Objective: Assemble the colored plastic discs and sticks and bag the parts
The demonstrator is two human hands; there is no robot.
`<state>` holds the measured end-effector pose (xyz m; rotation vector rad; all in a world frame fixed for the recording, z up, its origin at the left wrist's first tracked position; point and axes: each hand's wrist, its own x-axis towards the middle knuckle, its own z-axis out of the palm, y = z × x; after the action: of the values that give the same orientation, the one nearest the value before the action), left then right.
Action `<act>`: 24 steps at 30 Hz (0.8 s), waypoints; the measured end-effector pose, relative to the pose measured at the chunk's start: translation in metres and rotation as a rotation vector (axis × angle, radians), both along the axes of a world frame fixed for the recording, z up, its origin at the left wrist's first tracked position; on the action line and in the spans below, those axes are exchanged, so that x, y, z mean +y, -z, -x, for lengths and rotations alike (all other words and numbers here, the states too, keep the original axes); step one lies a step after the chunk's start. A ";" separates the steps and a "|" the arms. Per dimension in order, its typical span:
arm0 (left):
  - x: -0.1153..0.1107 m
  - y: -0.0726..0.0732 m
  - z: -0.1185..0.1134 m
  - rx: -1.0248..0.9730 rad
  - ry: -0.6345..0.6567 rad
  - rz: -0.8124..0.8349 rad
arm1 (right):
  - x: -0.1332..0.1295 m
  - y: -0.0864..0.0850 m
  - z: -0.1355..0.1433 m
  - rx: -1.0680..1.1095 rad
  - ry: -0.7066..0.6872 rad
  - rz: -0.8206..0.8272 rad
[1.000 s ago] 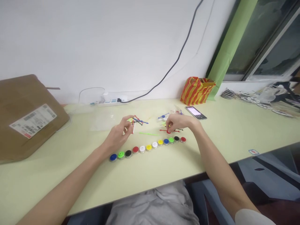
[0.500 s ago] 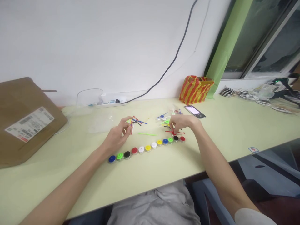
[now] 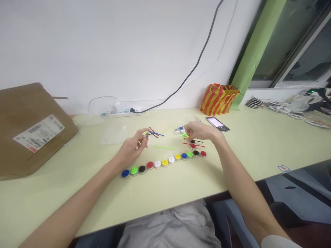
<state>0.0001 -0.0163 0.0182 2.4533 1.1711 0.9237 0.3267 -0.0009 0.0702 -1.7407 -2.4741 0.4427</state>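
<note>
My left hand (image 3: 131, 148) is closed, with thumb and forefinger around a bunch of coloured plastic arrows (image 3: 155, 133) in red, blue, black and white. A light green arrow (image 3: 164, 147) lies flat just right of it. My right hand (image 3: 198, 131) hovers low with curled fingers over small discs with arrows on them; its fingertips hide what they touch. Below it sit a black arrow (image 3: 198, 141) and a red arrow (image 3: 195, 144) on a red disc. A row of round coloured caps on clear bases (image 3: 164, 163) runs across the table in front of both hands.
A cardboard box (image 3: 33, 137) stands at left. Behind are a clear plastic bag (image 3: 113, 134) and a power strip (image 3: 124, 112) with a black cable. A phone (image 3: 217, 124) and striped bag (image 3: 218, 100) are at back right, with patterned discs (image 3: 279, 106) farther right.
My right hand has let go of the red arrow piece and moved back and slightly left, uncovering it and the black one. My left hand stays by the bunch of arrows. The view has shifted slightly.
</note>
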 end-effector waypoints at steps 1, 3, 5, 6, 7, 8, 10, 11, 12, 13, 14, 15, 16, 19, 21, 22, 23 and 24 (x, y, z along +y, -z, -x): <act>0.000 0.000 0.000 0.001 0.005 -0.002 | -0.001 0.001 0.005 0.022 -0.011 -0.054; -0.001 -0.001 0.000 0.006 0.010 -0.007 | -0.002 0.005 0.017 0.040 -0.020 -0.149; 0.000 -0.001 0.000 0.036 0.001 -0.010 | -0.004 0.011 0.031 0.035 -0.036 -0.206; 0.001 -0.001 0.001 0.055 -0.007 -0.014 | -0.005 0.014 0.038 0.029 -0.050 -0.226; 0.002 0.000 0.002 0.071 -0.014 -0.018 | -0.006 0.017 0.044 0.020 -0.066 -0.243; 0.004 0.000 0.003 0.080 -0.021 -0.022 | -0.007 0.020 0.050 0.009 -0.079 -0.260; 0.008 0.002 0.007 0.081 -0.028 -0.029 | -0.008 0.025 0.058 -0.015 -0.085 -0.296; 0.010 0.003 0.009 0.079 -0.032 -0.030 | -0.009 0.027 0.060 -0.028 -0.077 -0.314; 0.013 0.004 0.011 0.079 -0.035 -0.030 | -0.009 0.028 0.062 -0.037 -0.065 -0.331; 0.015 0.005 0.014 0.082 -0.037 -0.031 | -0.009 0.029 0.063 -0.044 -0.051 -0.348; 0.017 0.006 0.016 0.087 -0.040 -0.033 | -0.009 0.030 0.063 -0.049 -0.040 -0.360; 0.020 0.007 0.019 0.094 -0.042 -0.038 | -0.009 0.031 0.064 -0.049 -0.036 -0.366; 0.021 0.007 0.021 0.103 -0.041 -0.046 | -0.009 0.032 0.064 -0.044 -0.041 -0.366; 0.026 0.008 0.026 0.134 -0.015 -0.078 | -0.007 0.035 0.066 -0.012 -0.111 -0.316; 0.027 0.009 0.027 0.150 0.006 -0.098 | -0.007 0.038 0.068 0.014 -0.172 -0.238; 0.028 0.009 0.027 0.157 0.014 -0.106 | -0.006 0.039 0.069 0.025 -0.194 -0.199; 0.029 0.009 0.027 0.165 0.021 -0.114 | -0.006 0.040 0.070 0.035 -0.209 -0.168; 0.029 0.010 0.027 0.174 0.027 -0.122 | -0.006 0.041 0.071 0.042 -0.214 -0.150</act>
<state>-0.0268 0.0130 0.0084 2.6867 1.1644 0.8110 0.2554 -0.0067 0.0294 -1.4053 -2.5996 0.2954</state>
